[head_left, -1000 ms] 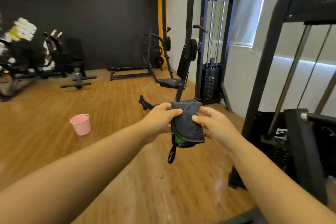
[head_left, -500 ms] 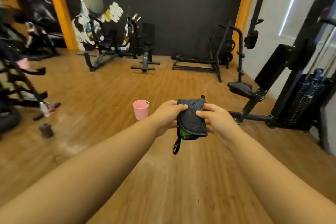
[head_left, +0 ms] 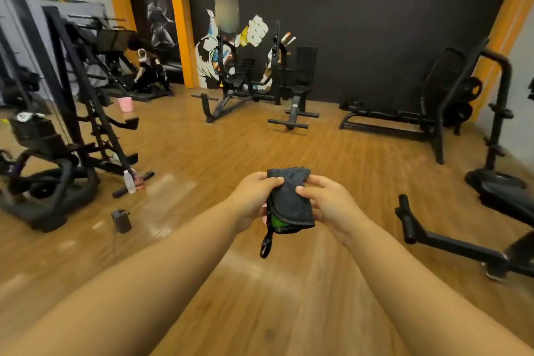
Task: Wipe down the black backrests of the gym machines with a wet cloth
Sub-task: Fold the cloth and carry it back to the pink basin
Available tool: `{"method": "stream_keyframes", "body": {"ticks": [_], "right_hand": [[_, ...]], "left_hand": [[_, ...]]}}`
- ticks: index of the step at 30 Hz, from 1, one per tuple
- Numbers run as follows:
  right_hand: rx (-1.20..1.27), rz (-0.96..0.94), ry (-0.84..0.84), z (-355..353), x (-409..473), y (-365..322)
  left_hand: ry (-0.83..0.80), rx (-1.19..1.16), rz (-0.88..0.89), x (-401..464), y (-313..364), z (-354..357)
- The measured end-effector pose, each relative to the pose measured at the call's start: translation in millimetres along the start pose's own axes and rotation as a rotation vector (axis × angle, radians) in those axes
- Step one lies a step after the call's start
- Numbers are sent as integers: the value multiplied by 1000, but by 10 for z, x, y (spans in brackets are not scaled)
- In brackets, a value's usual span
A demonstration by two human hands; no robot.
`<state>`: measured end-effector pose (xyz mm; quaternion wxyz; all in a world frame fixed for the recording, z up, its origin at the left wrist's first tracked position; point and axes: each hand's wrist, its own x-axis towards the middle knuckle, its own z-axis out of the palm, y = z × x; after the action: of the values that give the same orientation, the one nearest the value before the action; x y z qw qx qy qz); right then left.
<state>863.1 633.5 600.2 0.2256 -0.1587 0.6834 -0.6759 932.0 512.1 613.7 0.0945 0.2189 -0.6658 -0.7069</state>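
Observation:
A folded dark grey cloth (head_left: 290, 199) with a green patch and a black loop hanging below it is held in front of me over the wooden floor. My left hand (head_left: 252, 199) grips its left edge and my right hand (head_left: 325, 205) grips its right edge. Black backrests show on machines across the room: an upright one (head_left: 305, 65) at the back wall and a slanted one (head_left: 443, 78) at the far right. A black padded seat (head_left: 508, 201) sits close at my right.
A bench frame (head_left: 448, 243) lies on the floor at my right. A black rack machine (head_left: 72, 113) stands at the left, with a water bottle (head_left: 129, 181) and a small dark container (head_left: 121, 220) on the floor beside it. A pink bucket (head_left: 124, 104) stands further back left.
The view has swung left, away from the weight-stack machine toward the open room. Both hands keep hold of the cloth in the same way.

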Motion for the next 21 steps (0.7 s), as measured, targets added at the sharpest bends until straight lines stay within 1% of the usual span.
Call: {"method": "stream_keyframes", "body": {"ticks": [3,8,11,15,21], "right_hand": [[-12,6,-8,17,818,46],[3,15,12,27,2282,149],[7,61,36,-6,3061,151],[39,100,40,-47,3988,127],[50,170,35,-66,5437,296]], "left_hand": [[10,-10,-20,802,20,-98],[-42,-1,-19,2385,51,-283],[-68,-14,-62,3234,111,-341],[-82,-15,-103,4179,205,-396],[-51,-14,-172,5568,201,-516]]}}
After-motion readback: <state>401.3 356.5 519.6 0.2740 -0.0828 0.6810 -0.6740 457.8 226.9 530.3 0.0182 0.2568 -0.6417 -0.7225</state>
